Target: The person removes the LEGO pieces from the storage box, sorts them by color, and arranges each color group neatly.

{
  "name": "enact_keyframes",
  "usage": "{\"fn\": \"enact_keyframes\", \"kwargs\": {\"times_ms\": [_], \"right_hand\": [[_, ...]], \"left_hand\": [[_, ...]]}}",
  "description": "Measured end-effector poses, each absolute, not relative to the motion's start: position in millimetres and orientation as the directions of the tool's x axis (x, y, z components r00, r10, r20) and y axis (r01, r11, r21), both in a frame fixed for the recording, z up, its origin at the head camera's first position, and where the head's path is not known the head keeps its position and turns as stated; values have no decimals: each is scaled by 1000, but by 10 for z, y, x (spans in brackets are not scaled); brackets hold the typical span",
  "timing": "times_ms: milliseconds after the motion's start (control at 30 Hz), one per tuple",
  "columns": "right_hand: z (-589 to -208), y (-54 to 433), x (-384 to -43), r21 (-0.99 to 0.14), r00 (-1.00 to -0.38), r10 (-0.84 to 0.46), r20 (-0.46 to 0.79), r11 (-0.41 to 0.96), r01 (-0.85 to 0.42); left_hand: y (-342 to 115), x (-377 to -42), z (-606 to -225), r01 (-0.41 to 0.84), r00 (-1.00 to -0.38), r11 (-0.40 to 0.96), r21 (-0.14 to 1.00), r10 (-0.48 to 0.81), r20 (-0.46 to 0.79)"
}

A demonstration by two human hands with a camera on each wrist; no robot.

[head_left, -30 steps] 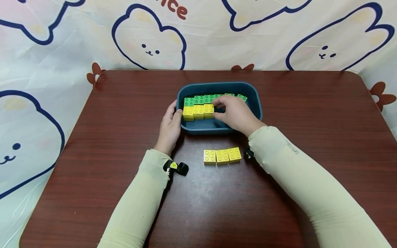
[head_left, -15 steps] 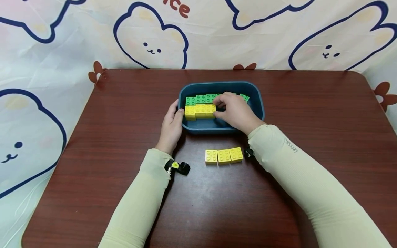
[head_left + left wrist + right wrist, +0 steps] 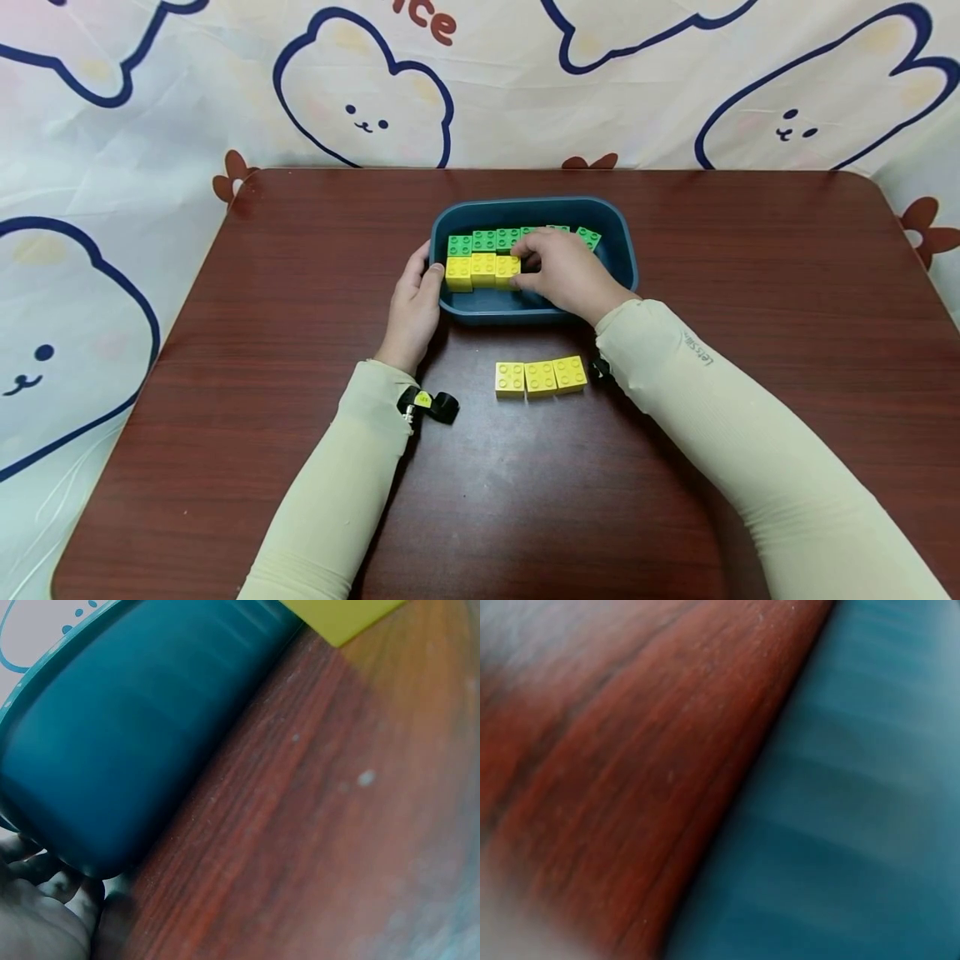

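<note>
In the head view a dark blue plastic bin (image 3: 517, 318) sits toward the back of the table. My left hand (image 3: 410, 312) holds its left end, thumb at the rim and fingers along the outside; the left wrist view shows these fingers (image 3: 64, 889) against the bin wall (image 3: 112, 742). Inside, a row of green toy bricks (image 3: 484, 240) runs along the back, partly hidden by my right hand (image 3: 566, 271). Three yellow bricks (image 3: 483, 268) stand side by side before them. Thumb and index finger of the right hand pinch the rightmost yellow brick (image 3: 504, 271).
Three more yellow bricks (image 3: 540, 377) lie in a slightly bent row on the brown wooden table (image 3: 300, 292), in front of the bin. A cloth (image 3: 510, 108) printed with cartoon animals hangs behind it. The right wrist view holds only blurred bin wall (image 3: 840, 847) and tabletop (image 3: 645, 750).
My right hand's fingertips have shifted slightly left, onto the rightmost yellow brick in the bin. The left hand and the bricks on the table stay as they were.
</note>
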State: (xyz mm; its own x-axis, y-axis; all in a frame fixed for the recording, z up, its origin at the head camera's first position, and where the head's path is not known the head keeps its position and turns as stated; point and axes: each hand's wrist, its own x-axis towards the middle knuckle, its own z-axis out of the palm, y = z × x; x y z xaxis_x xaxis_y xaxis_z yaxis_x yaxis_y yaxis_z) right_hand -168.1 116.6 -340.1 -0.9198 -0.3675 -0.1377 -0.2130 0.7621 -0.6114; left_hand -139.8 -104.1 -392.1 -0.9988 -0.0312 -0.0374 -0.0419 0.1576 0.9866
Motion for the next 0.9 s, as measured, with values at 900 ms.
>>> {"fn": "enact_keyframes", "kwargs": {"times_ms": [900], "right_hand": [[-3161, 1383, -1440, -629, -940, -333, -72, 746, -216]], "left_hand": [[-1038, -1388, -3907, -59, -998, 167, 984, -25, -56]]}}
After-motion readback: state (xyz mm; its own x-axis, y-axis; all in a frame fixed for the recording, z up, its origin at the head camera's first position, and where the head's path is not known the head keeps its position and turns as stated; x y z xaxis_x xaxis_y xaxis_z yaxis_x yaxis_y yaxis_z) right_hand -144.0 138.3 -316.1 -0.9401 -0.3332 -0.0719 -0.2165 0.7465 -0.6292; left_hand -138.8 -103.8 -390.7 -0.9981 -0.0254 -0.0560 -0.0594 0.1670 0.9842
